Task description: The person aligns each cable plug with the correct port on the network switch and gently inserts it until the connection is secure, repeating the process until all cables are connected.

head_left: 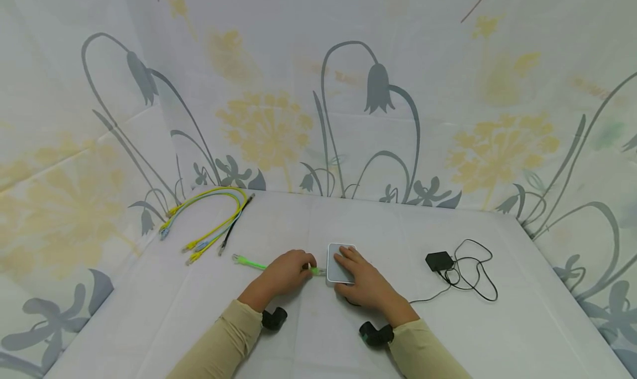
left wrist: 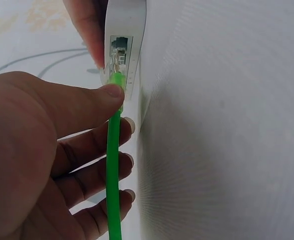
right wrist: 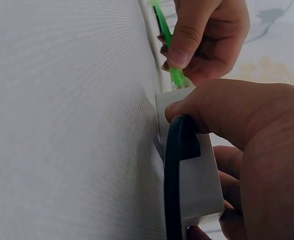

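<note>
A small white box with a grey top, like a router (head_left: 334,264), lies on the table. My right hand (head_left: 370,285) grips it, with the thumb on its near side and the fingers over its top. My left hand (head_left: 287,271) pinches a short green network cable (head_left: 251,263) just behind its clear plug. In the left wrist view, that plug (left wrist: 118,64) meets one of the ports in the router's side; how deep it sits I cannot tell. A thick black cord (right wrist: 172,180) bends into the router beside my right thumb in the right wrist view.
A black power adapter (head_left: 440,261) with a loosely coiled thin cord (head_left: 490,279) lies to the right. Toward the back left lie several yellow, pale and black network cables (head_left: 219,191). Behind the white table (head_left: 522,335) hangs a flower-patterned cloth (head_left: 278,36).
</note>
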